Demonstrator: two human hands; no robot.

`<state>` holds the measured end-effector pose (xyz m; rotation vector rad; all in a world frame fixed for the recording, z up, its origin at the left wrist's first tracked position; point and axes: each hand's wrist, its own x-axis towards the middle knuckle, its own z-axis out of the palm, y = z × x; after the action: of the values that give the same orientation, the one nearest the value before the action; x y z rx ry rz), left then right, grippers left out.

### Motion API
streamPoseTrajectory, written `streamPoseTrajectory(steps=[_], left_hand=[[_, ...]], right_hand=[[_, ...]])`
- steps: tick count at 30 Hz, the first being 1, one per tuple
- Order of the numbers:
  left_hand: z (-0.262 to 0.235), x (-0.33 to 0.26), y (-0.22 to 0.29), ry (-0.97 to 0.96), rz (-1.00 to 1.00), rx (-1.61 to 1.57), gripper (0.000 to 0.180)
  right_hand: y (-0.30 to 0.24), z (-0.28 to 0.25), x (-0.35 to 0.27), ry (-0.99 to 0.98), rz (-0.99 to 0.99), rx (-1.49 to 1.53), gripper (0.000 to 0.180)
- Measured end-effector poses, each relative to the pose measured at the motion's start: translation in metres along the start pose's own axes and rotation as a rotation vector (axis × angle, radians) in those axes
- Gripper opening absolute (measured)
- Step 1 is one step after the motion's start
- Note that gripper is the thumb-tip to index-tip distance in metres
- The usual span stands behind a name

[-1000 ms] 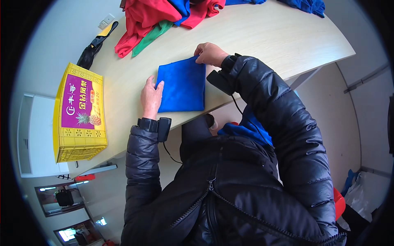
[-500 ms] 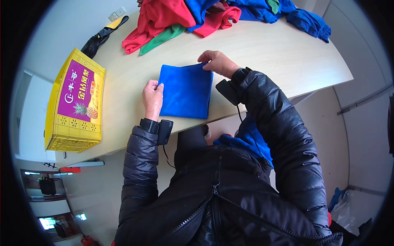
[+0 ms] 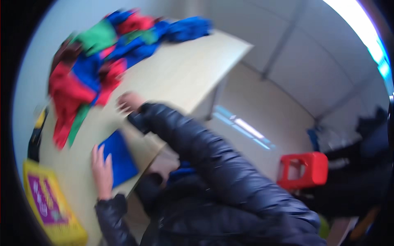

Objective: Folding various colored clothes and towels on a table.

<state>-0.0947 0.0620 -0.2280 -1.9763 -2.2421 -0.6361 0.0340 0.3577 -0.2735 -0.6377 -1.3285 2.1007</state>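
The fingers (image 3: 98, 158) of the left hand (image 3: 101, 172) lay spread and flat at the lower left of the frame, pressing on the left edge of a folded blue cloth (image 3: 120, 158); they gripped nothing. The fingers (image 3: 123, 107) of the right hand (image 3: 129, 101), left of centre, reached toward the near edge of the clothes pile, but the blur hid whether they were open or closed on anything, and whether they touched fabric.

The blue cloth lay flat on the desk (image 3: 184, 74), near the desk's front edge, between the two hands and closer to the left one. The right hand's dark puffy sleeve (image 3: 197, 143) ran down from it toward the lower middle of the frame, and the left sleeve (image 3: 111, 217) came in from the bottom edge.

The pile of clothes (image 3: 102, 65), in red, blue and green, spread across the upper left of the desk, well apart from the folded cloth. A yellow box with a purple face (image 3: 51, 205) sat at the lower left corner, beside the left hand. A red plastic stool (image 3: 303, 170) stood on the floor at the right, away from the desk.
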Motion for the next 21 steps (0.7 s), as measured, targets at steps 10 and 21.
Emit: streamPoseTrajectory(steps=[10,21], left_hand=[[0.081,0.036,-0.045,-0.266,0.08,0.051,0.052],[0.105,0.036,-0.08,-0.144,0.028,-0.081,0.05]], right_hand=[[0.036,0.016,-0.05,0.222,-0.382,-0.459,0.024],[0.077,0.068,-0.091,-0.098,-0.787,-1.382,0.035]])
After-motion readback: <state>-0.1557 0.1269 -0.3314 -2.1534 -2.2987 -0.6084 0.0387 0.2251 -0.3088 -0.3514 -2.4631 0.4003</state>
